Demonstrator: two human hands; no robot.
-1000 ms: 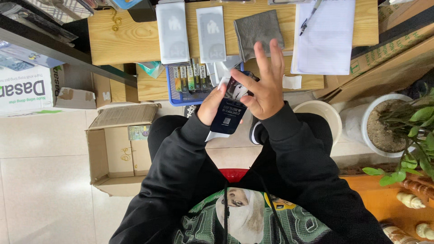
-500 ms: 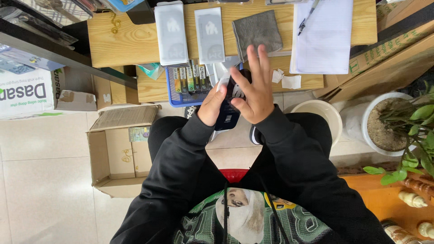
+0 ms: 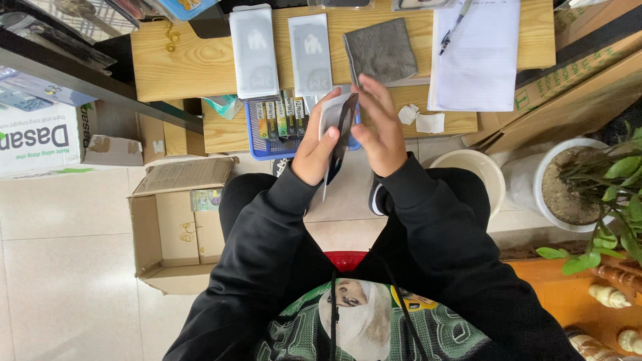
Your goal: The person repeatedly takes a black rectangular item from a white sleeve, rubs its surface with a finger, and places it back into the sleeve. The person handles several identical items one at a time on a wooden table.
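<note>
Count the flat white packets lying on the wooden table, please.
2. One white packet lies near the table's left end; the other white packet lies just right of it, beside the grey cloth. The hands may hide more below.

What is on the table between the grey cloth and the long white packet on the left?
Another flat white packet lies between the grey cloth and the left white packet, seen in the head view.
</note>
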